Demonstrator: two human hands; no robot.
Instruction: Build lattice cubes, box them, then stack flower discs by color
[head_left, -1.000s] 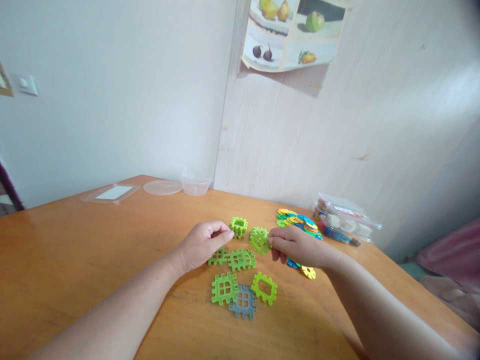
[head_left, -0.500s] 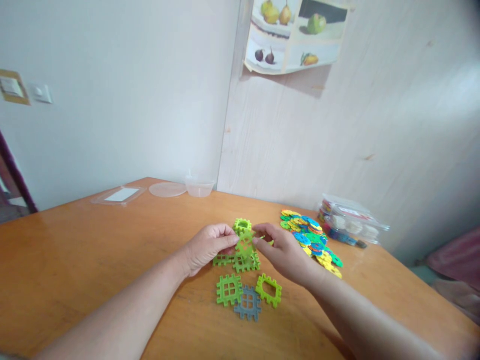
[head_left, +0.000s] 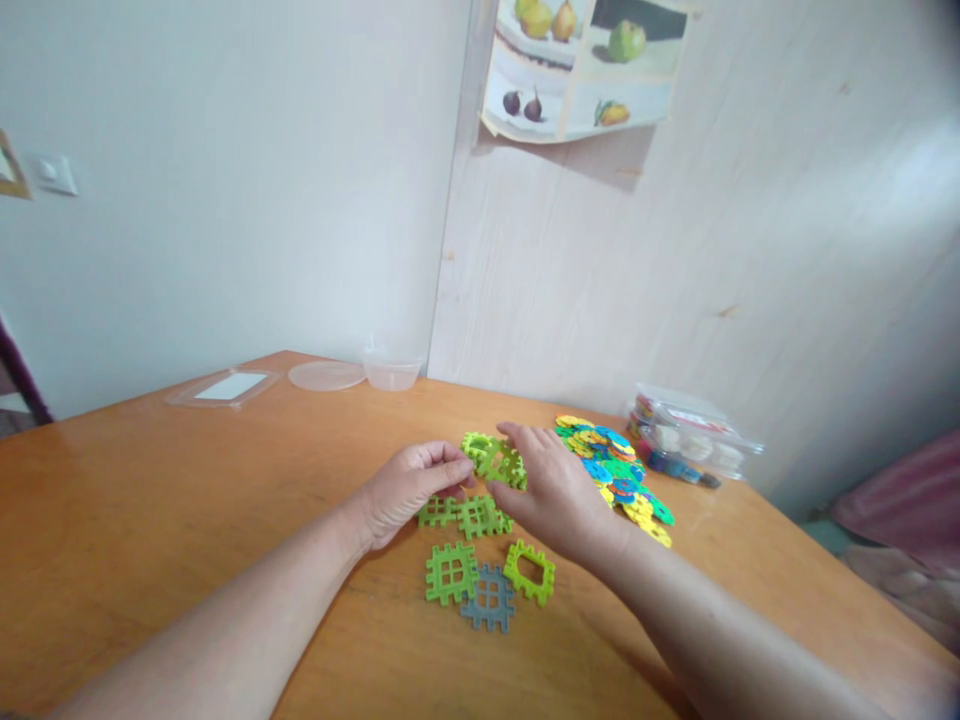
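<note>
My left hand (head_left: 412,487) is closed in a pinch beside the green pieces; whether anything is between its fingertips is hidden. My right hand (head_left: 555,490) has its thumb and fingers apart, above and beside a group of light-green notched building pieces (head_left: 501,462), partly covering them. Just below the hands are green window-shaped pieces (head_left: 480,517). Nearer to me are a green window piece (head_left: 451,574), a grey window piece (head_left: 488,598) touching or overlapping it, and a yellow-green piece with a large hole (head_left: 530,573).
A heap of coloured notched discs (head_left: 619,470) spreads right of my right hand. Behind it stand clear plastic boxes (head_left: 694,435) with contents. Along the back left of the wooden table (head_left: 187,500) are a flat clear lid (head_left: 232,387), a round lid (head_left: 326,375) and a clear tub (head_left: 394,372).
The light-green piece that was between both hands now lies away from my left fingertips, among the pieces at the back. My right hand has opened. The whole view has shifted slightly.
</note>
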